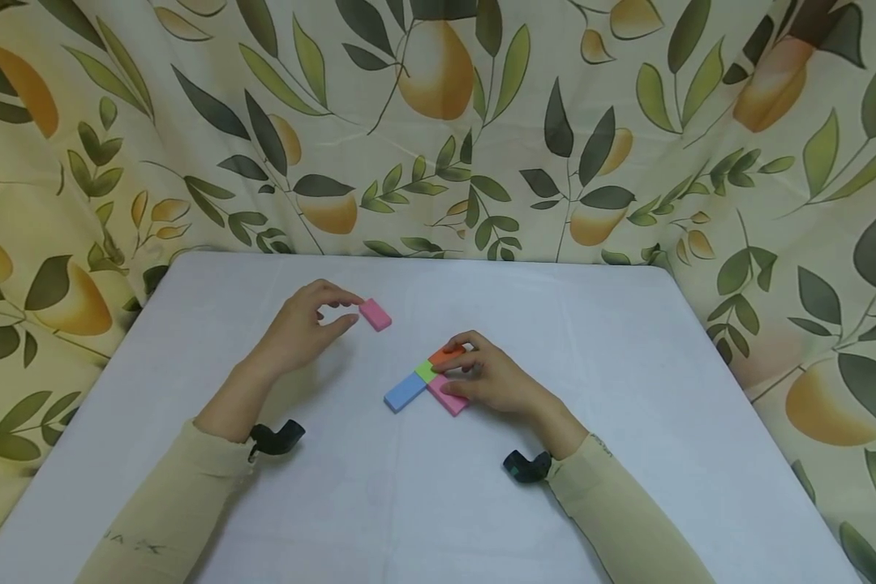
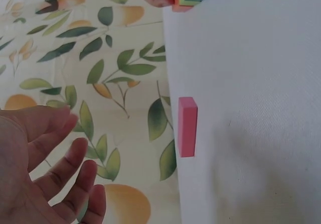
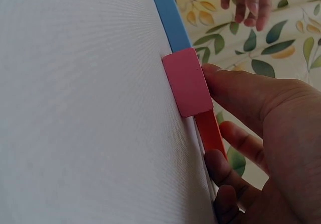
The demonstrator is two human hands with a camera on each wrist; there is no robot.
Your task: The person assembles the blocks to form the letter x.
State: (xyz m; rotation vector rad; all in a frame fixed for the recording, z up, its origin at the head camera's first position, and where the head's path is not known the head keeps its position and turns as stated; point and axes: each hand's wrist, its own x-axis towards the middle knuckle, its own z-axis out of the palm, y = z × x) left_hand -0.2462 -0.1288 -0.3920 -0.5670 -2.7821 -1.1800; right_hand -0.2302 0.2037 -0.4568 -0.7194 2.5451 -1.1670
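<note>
Over the table, my left hand (image 1: 302, 328) is spread with thumb and fingers apart. Its forefinger overlaps the end of a loose pink block (image 1: 375, 315) in the head view; in the left wrist view a gap shows between the hand (image 2: 50, 169) and that block (image 2: 187, 127). My right hand (image 1: 492, 373) lies over a joined group of blocks: blue (image 1: 405, 392), small green (image 1: 426, 371), orange (image 1: 445, 355) and a second pink block (image 1: 448, 397). Its thumb touches the second pink block (image 3: 188, 82), and its loosely bent fingers reach the orange block (image 3: 210, 132).
A white cloth covers the table (image 1: 336, 503), whose far edge meets a hanging curtain (image 1: 423, 162) printed with leaves and fruit. Each wrist carries a black camera mount, one at the left (image 1: 277, 438) and one at the right (image 1: 527, 466).
</note>
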